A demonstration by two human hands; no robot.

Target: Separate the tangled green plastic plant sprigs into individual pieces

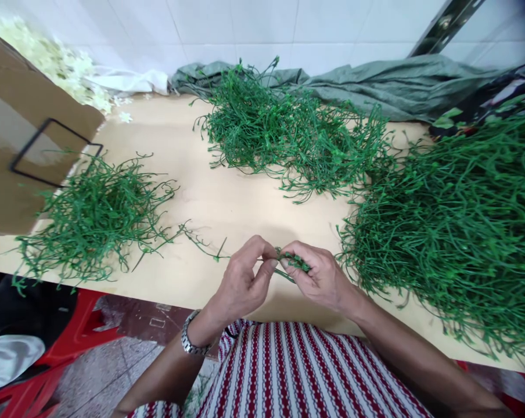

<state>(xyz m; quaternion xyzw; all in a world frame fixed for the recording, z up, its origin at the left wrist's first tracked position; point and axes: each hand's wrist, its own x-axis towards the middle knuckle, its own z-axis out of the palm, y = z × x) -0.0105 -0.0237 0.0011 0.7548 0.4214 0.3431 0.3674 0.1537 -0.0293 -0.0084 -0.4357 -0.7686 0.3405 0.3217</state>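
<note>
- A person seated at a pale wooden table (210, 203) works a thin green plastic stem (291, 264) between both hands, held just above the table's near edge.
- The left hand (245, 281), a metal wristwatch (191, 339) on its wrist, pinches one end of the stem between thumb and fingertips.
- The right hand (319, 276) is curled around the other end, fingers closed on a small bunch of green sprigs.
- The stem is slender, bright green and wiry; the bunched part shows between the two hands.
- Its long axis runs roughly from hand to hand, dipping slightly toward the right hand's palm.
- A single loose strand (205, 247) lies on the table just beyond the left hand, trailing away to that side.
- Further out on the left-hand side sits a small heap of stems (92, 220); straight ahead of the hands, well apart, lies a middle heap (288, 136); hard by the right hand spreads the largest heap (458, 226).
- Beyond the small heap stands a cardboard box (22, 151) with white petals (53, 58) behind it.
- A grey-green cloth (397, 84) lies bunched along the tiled wall beyond the middle heap.
- Most of the held stem is hidden inside the fingers, so its full length and both tips cannot be made out.
- The largest heap is cut off at the frame's right edge.
- A red-and-white striped garment (297, 371) covers the lap below the hands.
</note>
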